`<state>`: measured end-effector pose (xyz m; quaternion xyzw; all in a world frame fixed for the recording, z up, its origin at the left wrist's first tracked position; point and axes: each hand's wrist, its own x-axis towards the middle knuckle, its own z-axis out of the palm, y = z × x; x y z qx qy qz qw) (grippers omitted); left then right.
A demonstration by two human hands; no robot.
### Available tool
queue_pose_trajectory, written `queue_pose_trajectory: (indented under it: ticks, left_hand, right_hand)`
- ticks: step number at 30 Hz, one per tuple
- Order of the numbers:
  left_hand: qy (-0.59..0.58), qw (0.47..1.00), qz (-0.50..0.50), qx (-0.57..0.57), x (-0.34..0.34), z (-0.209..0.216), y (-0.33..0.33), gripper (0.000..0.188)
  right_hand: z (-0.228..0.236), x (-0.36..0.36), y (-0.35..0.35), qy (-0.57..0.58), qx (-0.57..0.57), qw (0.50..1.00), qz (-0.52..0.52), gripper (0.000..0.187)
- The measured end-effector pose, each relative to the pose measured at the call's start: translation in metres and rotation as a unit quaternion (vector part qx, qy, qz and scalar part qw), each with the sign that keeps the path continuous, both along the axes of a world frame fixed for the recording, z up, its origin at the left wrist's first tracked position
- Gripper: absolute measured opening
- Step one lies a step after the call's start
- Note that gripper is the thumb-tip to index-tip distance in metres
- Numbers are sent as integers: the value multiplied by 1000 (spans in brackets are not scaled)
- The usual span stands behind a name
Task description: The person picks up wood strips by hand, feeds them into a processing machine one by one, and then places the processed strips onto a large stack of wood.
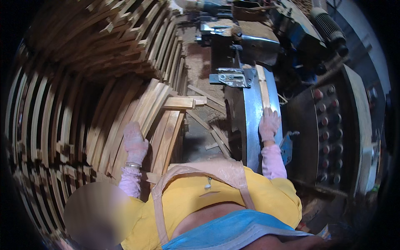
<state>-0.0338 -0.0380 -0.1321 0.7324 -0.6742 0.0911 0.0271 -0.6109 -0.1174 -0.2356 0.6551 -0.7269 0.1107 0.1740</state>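
My left hand [135,143], in a pale knitted glove, lies on a pile of light wooden strips [151,109] at my left. Its fingers are stretched forward over the wood, with no strip lifted in them. On the right, my gloved right hand [269,126] is closed over the near end of a single wooden strip [263,85]. That strip lies lengthwise on the smooth metal bed [252,125] of a woodworking machine. Its far end reaches up beside a metal guide bracket [234,77]. The underside of my right fingers is hidden.
Tall stacks of wooden strips [62,112] fill the left side. Loose offcuts [210,125] and sawdust lie on the floor between pile and machine. A control panel [329,133] with several buttons stands at right; a motor [329,27] sits at the far right.
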Motion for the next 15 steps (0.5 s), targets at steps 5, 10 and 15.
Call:
queue_pose_trajectory:
  ticks: [5, 10, 15]
  left_hand:
    - [177, 981, 49, 60, -53, 82, -43, 80]
    - [433, 900, -35, -36, -111, 128, -126, 76]
    - [757, 646, -90, -27, -176, 60, -209, 46]
  right_hand:
    - [2, 6, -121, 3, 101, 993, -56, 31]
    - [24, 21, -174, -138, 174, 972, -72, 34]
    - [83, 153, -42, -499, 189, 761, 369, 75]
